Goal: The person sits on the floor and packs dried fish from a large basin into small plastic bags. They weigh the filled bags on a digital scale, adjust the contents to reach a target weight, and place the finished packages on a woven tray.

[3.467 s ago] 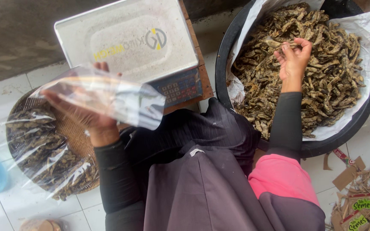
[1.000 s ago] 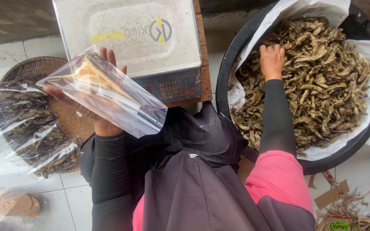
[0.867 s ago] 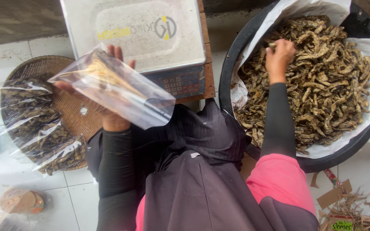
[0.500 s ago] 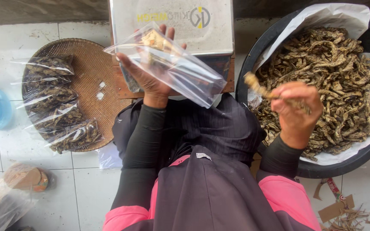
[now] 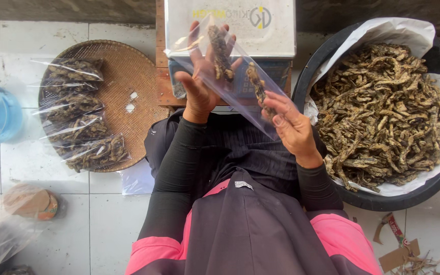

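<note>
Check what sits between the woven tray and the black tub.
Head view: a scale on a wooden board, with both hands holding a clear bag before it.

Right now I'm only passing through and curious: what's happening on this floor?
A seated person holds a clear plastic bag up with the left hand, over a white scale. The right hand is at the bag's open end, feeding in a dried brown piece. A lined black tub of the same dried pieces sits by that hand. Filled bags lie on a round woven tray on the other side.
</note>
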